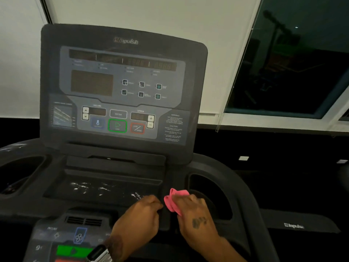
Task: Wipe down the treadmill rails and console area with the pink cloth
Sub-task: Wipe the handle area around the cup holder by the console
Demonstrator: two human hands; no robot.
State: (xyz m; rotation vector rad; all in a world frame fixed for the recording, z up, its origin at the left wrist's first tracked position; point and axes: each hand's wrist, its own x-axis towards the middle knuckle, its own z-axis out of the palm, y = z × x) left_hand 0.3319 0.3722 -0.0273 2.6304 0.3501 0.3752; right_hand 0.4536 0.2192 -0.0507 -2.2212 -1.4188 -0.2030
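Note:
The dark treadmill console [120, 87] fills the view, with a display panel above and a shelf tray [105, 188] below it. My right hand [194, 214] grips the bunched pink cloth [174, 200] on the console surface between the tray and the right cup holder [209, 193]. My left hand [140, 212] rests beside it with curled fingers on the tray's front right edge, close to the cloth. A wristwatch shows on my left wrist. The right rail [251, 205] curves down past the cup holder.
A left cup holder [20, 169] sits at the far left. A lower control pad [69, 241] with a green button lies near the bottom edge. Behind the console are a white wall and a dark window [294, 59]. Another treadmill's base [294, 224] lies to the right.

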